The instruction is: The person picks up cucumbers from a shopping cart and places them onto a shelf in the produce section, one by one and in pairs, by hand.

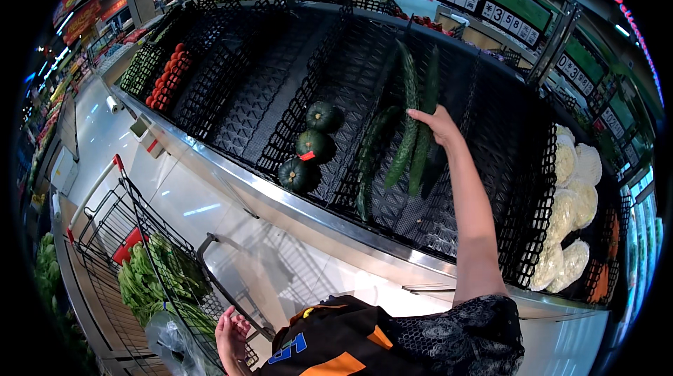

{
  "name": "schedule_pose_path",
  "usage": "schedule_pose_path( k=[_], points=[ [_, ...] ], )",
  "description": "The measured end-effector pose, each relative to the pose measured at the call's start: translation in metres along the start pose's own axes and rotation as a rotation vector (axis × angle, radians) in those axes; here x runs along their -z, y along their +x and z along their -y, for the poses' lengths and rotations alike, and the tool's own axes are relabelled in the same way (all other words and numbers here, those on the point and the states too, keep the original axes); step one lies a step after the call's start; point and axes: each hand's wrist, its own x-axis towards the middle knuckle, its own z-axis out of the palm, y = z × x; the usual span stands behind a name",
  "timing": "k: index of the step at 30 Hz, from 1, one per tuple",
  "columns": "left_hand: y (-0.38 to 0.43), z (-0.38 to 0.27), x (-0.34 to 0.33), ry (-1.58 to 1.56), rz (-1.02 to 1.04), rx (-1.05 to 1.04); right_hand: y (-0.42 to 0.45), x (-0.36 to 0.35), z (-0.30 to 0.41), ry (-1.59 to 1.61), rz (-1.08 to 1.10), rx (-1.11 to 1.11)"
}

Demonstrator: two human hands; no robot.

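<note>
Two long cucumbers, a lighter bumpy one (400, 160) and a darker one (420, 157), are gripped side by side in my right hand (440, 122) above a black display bin. Another long, curved cucumber (373, 147) lies to their left, against the mesh divider. My left hand (233, 331) hangs low beside the shopping cart, its fingers loosely bent and nothing visible in them. Near it in the cart are leafy green vegetables (152, 271) and a clear plastic bag (171, 339).
Dark green squashes (311, 143) sit in the bin to the left, and tomatoes (169, 76) farther left. Wrapped cauliflowers (560, 213) fill the right side. Black mesh dividers (305, 81) part the bins. A metal rail (263, 178) edges the stand. The wire cart (131, 202) stands at left.
</note>
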Motion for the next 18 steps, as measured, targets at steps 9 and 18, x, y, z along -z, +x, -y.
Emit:
schedule_pose_path(
  k=[9,18],
  points=[
    [0.004,0.0,0.009,0.004,-0.017,0.054,-0.002,0.028,-0.095,-0.279,-0.443,-0.585],
    [0.003,0.004,0.022,-0.019,0.012,0.038,-0.015,0.025,-0.105,-0.799,-0.709,-0.502]
  ],
)
